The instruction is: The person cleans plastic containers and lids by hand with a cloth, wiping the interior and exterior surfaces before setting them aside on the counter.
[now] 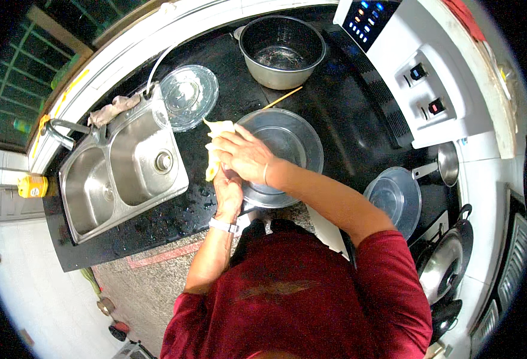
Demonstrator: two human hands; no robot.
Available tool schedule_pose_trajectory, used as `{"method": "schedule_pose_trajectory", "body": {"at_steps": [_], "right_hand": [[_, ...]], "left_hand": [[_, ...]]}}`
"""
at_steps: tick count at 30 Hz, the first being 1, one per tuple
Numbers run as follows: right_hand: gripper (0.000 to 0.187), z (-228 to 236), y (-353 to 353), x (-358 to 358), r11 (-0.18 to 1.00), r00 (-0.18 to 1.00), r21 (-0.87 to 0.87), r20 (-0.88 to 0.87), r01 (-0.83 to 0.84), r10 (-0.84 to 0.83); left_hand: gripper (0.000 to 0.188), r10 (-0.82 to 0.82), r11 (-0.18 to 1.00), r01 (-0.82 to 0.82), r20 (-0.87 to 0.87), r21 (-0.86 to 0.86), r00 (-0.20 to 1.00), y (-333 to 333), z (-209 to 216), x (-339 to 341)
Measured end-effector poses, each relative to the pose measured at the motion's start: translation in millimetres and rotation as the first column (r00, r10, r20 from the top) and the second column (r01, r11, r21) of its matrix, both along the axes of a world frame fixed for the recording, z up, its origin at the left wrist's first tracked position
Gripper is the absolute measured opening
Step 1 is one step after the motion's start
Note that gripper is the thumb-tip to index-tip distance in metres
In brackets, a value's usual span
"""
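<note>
A pale yellow, limp, soft piece [211, 161] is held between my two hands over the left rim of a large clear bowl [302, 128]. I cannot make out whether it is dough or cloth. My left hand [229, 192] grips it from below, palm partly hidden. Across its upper part lies my right hand [244, 157], fingers curled onto it, with the forearm passing over the bowl. A thin wooden stick [283, 97] rests just beyond the bowl. To the far left sits a round clear lid or dish [190, 96] with whitish smears.
A double steel sink [147, 161] with a tap [66, 133] is on the left. A dark-lined inner pot [282, 75] stands at the back. On the right are a white dispenser [431, 78], another clear bowl [395, 200], a steel ladle [446, 164] and a wok [446, 263].
</note>
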State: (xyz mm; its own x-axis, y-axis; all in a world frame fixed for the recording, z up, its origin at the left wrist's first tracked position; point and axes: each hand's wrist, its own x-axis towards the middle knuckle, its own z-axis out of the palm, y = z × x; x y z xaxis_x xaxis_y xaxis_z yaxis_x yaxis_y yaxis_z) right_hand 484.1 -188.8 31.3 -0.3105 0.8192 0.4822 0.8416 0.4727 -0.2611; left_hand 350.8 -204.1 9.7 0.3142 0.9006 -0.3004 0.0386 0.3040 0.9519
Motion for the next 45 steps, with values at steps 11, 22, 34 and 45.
{"method": "schedule_pose_trajectory", "body": {"at_steps": [11, 22, 34, 45], "right_hand": [[0.035, 7.6, 33.7, 127.7, 0.859, 0.995, -0.506, -0.011, 0.077, -0.095], [0.046, 9.0, -16.6, 129.2, 0.626, 0.986, -0.762, -0.145, -0.164, 0.082], [0.038, 47.6, -32.1, 99.5, 0.747, 0.979, -0.652, -0.04, 0.128, -0.202], [0.036, 23.8, -99.2, 139.2, 0.605, 0.963, -0.794, -0.204, -0.056, -0.178]], "left_hand": [[0.074, -0.072, 0.995, 0.068, 0.064, 0.074, 0.995, 10.8, -20.5, -0.5], [0.054, -0.292, 0.948, 0.303, 0.115, -0.097, 0.949, 12.5, 9.2, -18.6], [0.036, -0.172, 0.978, 0.182, 0.098, -0.098, 0.98, 11.1, 9.5, -18.4], [0.036, -0.044, 0.998, 0.048, 0.091, -0.04, 0.995, -14.8, -20.4, -66.7]]}}
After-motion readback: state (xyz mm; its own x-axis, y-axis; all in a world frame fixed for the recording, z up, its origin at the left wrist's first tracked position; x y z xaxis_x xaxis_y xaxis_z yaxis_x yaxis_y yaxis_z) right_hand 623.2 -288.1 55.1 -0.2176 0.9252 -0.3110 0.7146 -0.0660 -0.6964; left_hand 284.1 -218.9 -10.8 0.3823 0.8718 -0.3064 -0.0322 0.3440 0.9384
